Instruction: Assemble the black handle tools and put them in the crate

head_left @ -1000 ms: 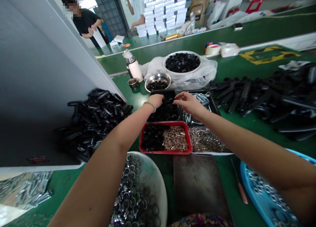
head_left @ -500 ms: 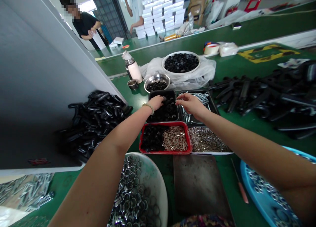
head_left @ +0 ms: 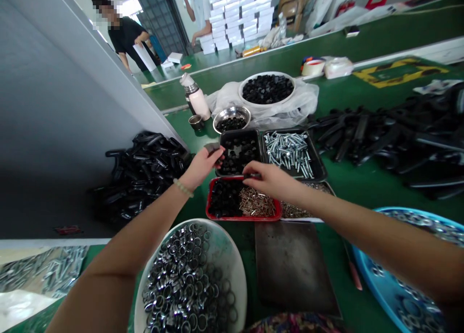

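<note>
Two small parts sit pinched above a shallow red plastic tray (head_left: 244,218): L hand (head_left: 201,167) grips a small black plastic block (head_left: 212,148) at fingertips; R hand (head_left: 270,179) pinches a thin dark pc (head_left: 253,175). Both look light, stiff; hold by edges.

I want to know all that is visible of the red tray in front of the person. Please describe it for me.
The red tray is shallow and rectangular with rounded corners, and looks like plastic. Small black parts fill its left half, and thin metal pins lie in its right half. It sits flat on the green bench, and the right hand reaches over its upper edge.
</note>
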Available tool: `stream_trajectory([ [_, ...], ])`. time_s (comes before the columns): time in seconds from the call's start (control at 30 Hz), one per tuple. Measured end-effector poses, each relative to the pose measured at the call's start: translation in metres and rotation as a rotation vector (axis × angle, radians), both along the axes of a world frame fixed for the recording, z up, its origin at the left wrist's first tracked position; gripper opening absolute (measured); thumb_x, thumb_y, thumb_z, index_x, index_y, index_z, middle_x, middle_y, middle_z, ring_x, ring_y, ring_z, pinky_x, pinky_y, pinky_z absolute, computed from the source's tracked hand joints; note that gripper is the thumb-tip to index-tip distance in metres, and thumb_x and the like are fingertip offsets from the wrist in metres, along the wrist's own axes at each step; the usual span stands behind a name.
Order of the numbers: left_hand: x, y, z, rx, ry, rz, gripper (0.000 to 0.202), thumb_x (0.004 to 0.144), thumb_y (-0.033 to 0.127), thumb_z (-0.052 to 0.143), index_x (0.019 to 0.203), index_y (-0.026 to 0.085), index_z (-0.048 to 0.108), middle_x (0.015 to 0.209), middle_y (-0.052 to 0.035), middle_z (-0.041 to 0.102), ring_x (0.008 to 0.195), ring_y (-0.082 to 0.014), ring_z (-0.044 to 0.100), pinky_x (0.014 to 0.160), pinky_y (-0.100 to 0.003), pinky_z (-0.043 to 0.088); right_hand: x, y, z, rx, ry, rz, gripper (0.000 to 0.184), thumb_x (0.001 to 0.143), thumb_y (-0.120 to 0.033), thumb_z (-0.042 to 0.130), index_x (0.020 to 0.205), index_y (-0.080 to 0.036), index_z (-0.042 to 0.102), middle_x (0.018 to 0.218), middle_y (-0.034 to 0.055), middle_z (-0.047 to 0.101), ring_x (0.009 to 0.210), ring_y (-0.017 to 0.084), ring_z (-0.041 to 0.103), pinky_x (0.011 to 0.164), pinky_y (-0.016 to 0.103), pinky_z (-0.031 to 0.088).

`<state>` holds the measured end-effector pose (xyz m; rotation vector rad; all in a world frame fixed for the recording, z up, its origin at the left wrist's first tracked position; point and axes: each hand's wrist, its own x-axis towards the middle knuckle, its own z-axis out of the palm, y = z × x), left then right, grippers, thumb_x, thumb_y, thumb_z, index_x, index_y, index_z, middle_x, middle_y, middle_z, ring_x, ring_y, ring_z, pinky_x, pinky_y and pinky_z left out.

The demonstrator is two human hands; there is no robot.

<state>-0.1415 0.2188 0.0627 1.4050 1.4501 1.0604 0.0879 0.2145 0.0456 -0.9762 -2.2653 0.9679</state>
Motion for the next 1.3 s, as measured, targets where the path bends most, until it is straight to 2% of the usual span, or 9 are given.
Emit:
stream_trajectory([
  [0.17, -0.006, -0.074, -0.031, 0.175, 0.482, -0.102, 0.020, 0.089, 0.029, 0.054, 0.105, 0.021, 0.064, 0.098, -0.0030, 0.067, 0.087, -0.0161, 0.062, 0.083, -0.031, 0.052, -0.028, -0.048, -0.018, 0.114, -0.272, 0.227, 0.025, 0.088, -0.032, 0.056, 0.110, -0.021, 0.061, 0.104, 0.0070, 0.068, 0.092, 0.022, 0.064, 0.078, 0.033, 0.046],
  [0.37, 0.000, -0.094, -0.039, 0.405, 0.816, -0.255, 0.025, 0.092, 0.031, 0.050, 0.109, 0.020, 0.065, 0.111, -0.0088, 0.063, 0.109, -0.0192, 0.056, 0.099, -0.034, 0.046, -0.026, -0.060, -0.017, 0.177, -0.364, 0.240, 0.030, 0.092, -0.038, 0.050, 0.117, -0.024, 0.059, 0.107, 0.0078, 0.064, 0.087, 0.023, 0.066, 0.069, 0.032, 0.047],
  [0.57, -0.001, -0.045, -0.017, 0.357, 1.115, -0.191, 0.026, 0.092, 0.032, 0.049, 0.102, 0.016, 0.067, 0.111, -0.0119, 0.062, 0.106, -0.0225, 0.057, 0.097, -0.036, 0.046, 0.006, -0.055, -0.009, 0.131, -0.287, 0.107, 0.024, 0.094, -0.036, 0.047, 0.106, -0.020, 0.059, 0.106, 0.0087, 0.065, 0.092, 0.022, 0.063, 0.079, 0.034, 0.047],
  [0.77, 0.013, 0.030, -0.017, 0.092, 1.386, -0.552, 0.020, 0.087, 0.016, 0.051, 0.097, 0.017, 0.067, 0.096, -0.0101, 0.067, 0.091, -0.0221, 0.064, 0.082, -0.031, 0.047, 0.026, -0.040, -0.010, 0.087, -0.269, 0.044, 0.019, 0.093, -0.032, 0.047, 0.101, -0.020, 0.059, 0.102, 0.0066, 0.066, 0.091, 0.020, 0.063, 0.079, 0.033, 0.048],
  [0.9, 0.015, 0.060, -0.006, 0.157, 1.303, -0.433, 0.021, 0.086, 0.018, 0.053, 0.103, 0.014, 0.065, 0.107, -0.0122, 0.064, 0.092, -0.0213, 0.063, 0.082, -0.030, 0.045, 0.036, -0.037, -0.012, 0.083, -0.257, 0.026, 0.019, 0.094, -0.032, 0.045, 0.100, -0.021, 0.059, 0.101, 0.0062, 0.066, 0.090, 0.019, 0.063, 0.080, 0.033, 0.048],
  [0.97, 0.010, 0.064, 0.003, 0.158, 1.249, -0.397, 0.020, 0.085, 0.022, 0.055, 0.101, 0.015, 0.065, 0.103, -0.0097, 0.066, 0.091, -0.0201, 0.062, 0.081, -0.030, 0.044, 0.041, -0.036, -0.013, 0.083, -0.250, 0.026, 0.020, 0.094, -0.033, 0.045, 0.101, -0.022, 0.060, 0.101, 0.0060, 0.066, 0.089, 0.019, 0.064, 0.079, 0.032, 0.048],
  [1.07, 0.004, 0.058, 0.010, 0.026, 1.282, -0.517, 0.024, 0.076, 0.034, 0.067, 0.095, 0.020, 0.066, 0.091, -0.0052, 0.068, 0.088, -0.0211, 0.060, 0.078, -0.031, 0.042, 0.045, -0.034, -0.017, 0.083, -0.239, 0.016, 0.020, 0.094, -0.033, 0.045, 0.102, -0.022, 0.060, 0.102, 0.0061, 0.067, 0.090, 0.020, 0.064, 0.080, 0.033, 0.048],
  [1.17, 0.003, 0.046, 0.004, -0.004, 1.443, -0.577, 0.034, 0.066, 0.037, 0.077, 0.093, 0.020, 0.066, 0.094, -0.0082, 0.068, 0.097, -0.0283, 0.056, 0.084, -0.038, 0.039, 0.045, -0.032, -0.021, 0.080, -0.230, 0.006, 0.020, 0.094, -0.034, 0.045, 0.101, -0.023, 0.060, 0.102, 0.0058, 0.068, 0.090, 0.021, 0.064, 0.080, 0.033, 0.048],
  [1.3, 0.003, 0.046, -0.013, 0.090, 1.505, -0.486, 0.036, 0.067, 0.030, 0.075, 0.099, 0.021, 0.064, 0.108, -0.0111, 0.065, 0.105, -0.0312, 0.050, 0.087, -0.042, 0.034, 0.040, -0.033, -0.021, 0.077, -0.209, 0.007, 0.019, 0.093, -0.034, 0.046, 0.100, -0.024, 0.061, 0.101, 0.0050, 0.068, 0.090, 0.020, 0.065, 0.079, 0.032, 0.048],
])
